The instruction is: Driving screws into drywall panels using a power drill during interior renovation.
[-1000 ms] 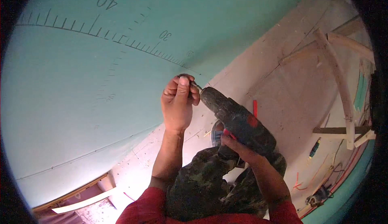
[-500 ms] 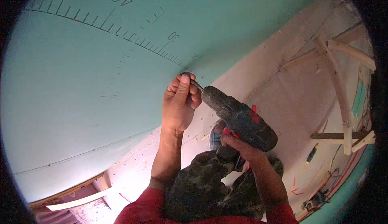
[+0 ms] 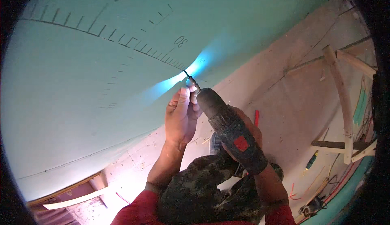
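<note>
My right hand (image 3: 247, 121) grips a dark cordless drill (image 3: 227, 127), its wrist partly hidden behind the tool's body. From the chuck a thin bit (image 3: 198, 86) runs up and left to a dark screw (image 3: 187, 74), whose tip meets the green wallboard (image 3: 93, 115) at the end of a drawn scale. Around the tip, light from the drill shines on the board. Next to the bit is my left hand (image 3: 181, 113), its fingers curled and the thumb pressed inward; what lies between them is hidden.
At the right, wooden strips (image 3: 340, 99) form a rough frame on the floor. Nearby lie a yellow-and-dark hand tool (image 3: 311, 160) and a small power tool (image 3: 312, 207) with a cord. Wood pieces (image 3: 75, 198) rest at the lower left.
The drill has swung steeper, its light has come on, and the screw tip now shows at the board. My left fingers have slipped slightly down from the tip.
</note>
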`<state>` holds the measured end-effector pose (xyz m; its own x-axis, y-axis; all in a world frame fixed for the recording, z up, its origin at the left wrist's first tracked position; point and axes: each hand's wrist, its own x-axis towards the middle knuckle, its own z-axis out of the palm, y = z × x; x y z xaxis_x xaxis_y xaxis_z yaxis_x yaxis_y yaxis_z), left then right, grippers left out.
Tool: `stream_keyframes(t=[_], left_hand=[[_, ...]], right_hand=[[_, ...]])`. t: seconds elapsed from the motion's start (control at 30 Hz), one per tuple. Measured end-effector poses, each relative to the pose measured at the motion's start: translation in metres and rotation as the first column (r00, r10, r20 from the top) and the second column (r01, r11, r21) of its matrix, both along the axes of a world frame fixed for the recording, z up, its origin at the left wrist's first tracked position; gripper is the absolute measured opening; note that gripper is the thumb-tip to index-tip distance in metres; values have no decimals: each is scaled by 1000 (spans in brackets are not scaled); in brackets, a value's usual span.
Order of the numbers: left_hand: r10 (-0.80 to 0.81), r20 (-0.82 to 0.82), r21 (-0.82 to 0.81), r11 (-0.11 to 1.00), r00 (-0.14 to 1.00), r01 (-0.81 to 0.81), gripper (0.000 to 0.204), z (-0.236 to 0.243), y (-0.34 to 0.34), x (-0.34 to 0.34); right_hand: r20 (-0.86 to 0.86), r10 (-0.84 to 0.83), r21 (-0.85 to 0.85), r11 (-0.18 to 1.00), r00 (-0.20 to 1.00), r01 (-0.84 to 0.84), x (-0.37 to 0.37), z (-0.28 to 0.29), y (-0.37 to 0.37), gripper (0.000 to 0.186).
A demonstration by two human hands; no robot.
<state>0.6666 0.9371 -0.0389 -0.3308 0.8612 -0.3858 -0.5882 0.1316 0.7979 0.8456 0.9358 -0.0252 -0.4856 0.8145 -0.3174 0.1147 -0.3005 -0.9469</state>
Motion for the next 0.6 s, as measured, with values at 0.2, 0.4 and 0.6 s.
stream_keyframes(t=[0.2,0.4,0.6], left_hand=[[-19,0,-26,999,1000,18,19,-8,-2,-4],[-96,6,51,994,995,95,21,-8,-7,-8],[-18,54,-17,1000,998,19,21,-1,-4,0]], right_hand=[[64,116,-8,993,991,-116,-2,-72,-5,49],[-334,-158,-262,963,929,70,-10,-22,2,42],[166,61,236,967,984,-100,-2,-30,12,41]])
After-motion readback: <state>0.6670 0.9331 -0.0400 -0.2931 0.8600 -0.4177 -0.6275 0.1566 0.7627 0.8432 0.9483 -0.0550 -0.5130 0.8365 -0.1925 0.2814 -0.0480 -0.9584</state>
